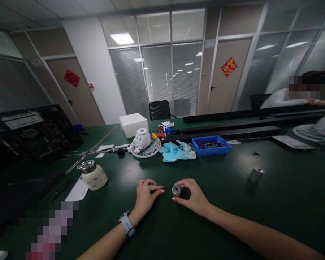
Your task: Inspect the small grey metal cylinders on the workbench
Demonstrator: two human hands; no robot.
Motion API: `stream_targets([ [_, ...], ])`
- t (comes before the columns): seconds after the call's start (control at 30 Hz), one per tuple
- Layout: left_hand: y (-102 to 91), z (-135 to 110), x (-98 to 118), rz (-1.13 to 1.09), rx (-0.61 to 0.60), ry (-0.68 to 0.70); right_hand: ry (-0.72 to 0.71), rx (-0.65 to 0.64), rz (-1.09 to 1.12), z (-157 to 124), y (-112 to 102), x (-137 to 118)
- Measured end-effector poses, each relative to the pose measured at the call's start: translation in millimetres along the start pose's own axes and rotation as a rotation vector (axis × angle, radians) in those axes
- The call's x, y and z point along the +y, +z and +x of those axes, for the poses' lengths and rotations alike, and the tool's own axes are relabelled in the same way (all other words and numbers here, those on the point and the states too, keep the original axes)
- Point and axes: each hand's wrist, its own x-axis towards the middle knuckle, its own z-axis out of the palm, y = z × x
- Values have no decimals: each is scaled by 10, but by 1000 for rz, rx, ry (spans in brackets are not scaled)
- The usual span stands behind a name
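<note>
My right hand rests on the green table, its thumb and fingers pinched round a small round metal part. Just to its left, my left hand lies on the table with fingers curled loosely and the index finger stretched toward the part; nothing shows in it. A watch sits on my left wrist.
A cream cup with a metal lid stands at the left beside white paper. Farther back lie a white fan grille with motor, light-blue fan blades, a blue tray and a white box. A grey metal cylinder sits at the right. Another person sits far right.
</note>
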Motion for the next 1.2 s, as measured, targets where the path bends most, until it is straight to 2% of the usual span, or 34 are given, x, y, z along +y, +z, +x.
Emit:
stream_targets([
  [0.13, -2, 0, -22, -93, 100, 21, -33, -7, -86, 5, -38, -35],
  [0.23, -1, 5, -36, -134, 154, 1, -40, 6, -236, 34, -216, 22],
  [0.3, 2, 12, -41, -141, 161, -10, -30, 26, -367, 58, -440, 135],
  [0.4, 12, 22, -49, -140, 156, -3, 47, 83, -606, 76, -899, 392],
  [0.6, 27, 37, -67, -118, 152, 2, 427, 164, -1085, 39, -1825, 959],
  [0.7, 25, 36, -65, -118, 159, -5, 563, 187, -1183, 20, -2129, 1181],
  [0.8, 26, 31, -60, -128, 190, -11, 627, 207, -1193, 26, -2233, 1257],
  [0.87, 32, 30, -57, -140, 234, -24, 563, 269, -1188, 58, -2114, 1161],
  [0.9, 36, 31, -56, -149, 259, -36, 476, 304, -1164, 82, -1982, 1061],
  [0.97, 43, 34, -50, -169, 300, -63, 217, 319, -1021, 140, -1578, 773],
  [1.03, 46, 35, -45, -185, 322, -86, -23, 148, -713, 199, -1049, 426],
  [1.1, 45, 33, -43, -198, 337, -95, -166, -57, -422, 260, -512, 111],
  [1.2, 48, 26, -53, -211, 353, -93, -274, -174, -301, 360, 84, -163],
])
